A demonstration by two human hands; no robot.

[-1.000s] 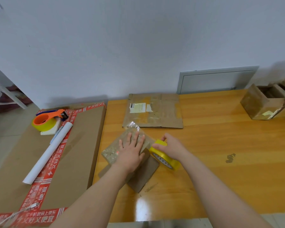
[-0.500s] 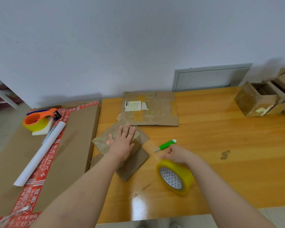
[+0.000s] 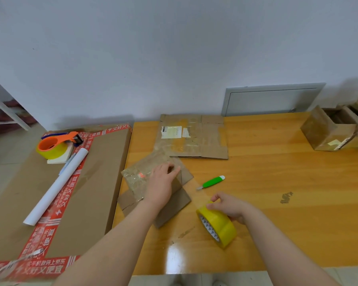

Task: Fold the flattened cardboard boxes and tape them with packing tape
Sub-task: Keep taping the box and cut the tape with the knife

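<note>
The right hand (image 3: 225, 207) has drawn the yellow roll of packing tape (image 3: 218, 227) away from the small brown cardboard box (image 3: 136, 178). A second ago the roll sat against the box, close beside the left hand (image 3: 160, 182). Now it is held well out toward the person, and a clear strip of tape (image 3: 194, 192) stretches from the box's side to the roll. The right grip is clamped on the roll, fingers curled over its upper rim.

The left hand stays on top of the box but has changed shape. Its fingers, flat and spread before, are now bent at the far edge, thumb out toward the strip. Whether that grip hooks the edge or only presses down, I cannot tell. The box itself lies under the left grip, tilted on the orange wooden worktop (image 3: 277, 223).

With the roll moved off, a green-handled utility knife (image 3: 212, 181) shows just beyond the right grip, on the far side of the strip.

A length of tape seems paid out and anchored, so this box looks ready for the strip to be laid down and cut, with the knife close by. The flattened brown cardboard sheet (image 3: 194, 139) beyond the left grip is untouched and not yet folded.
</note>
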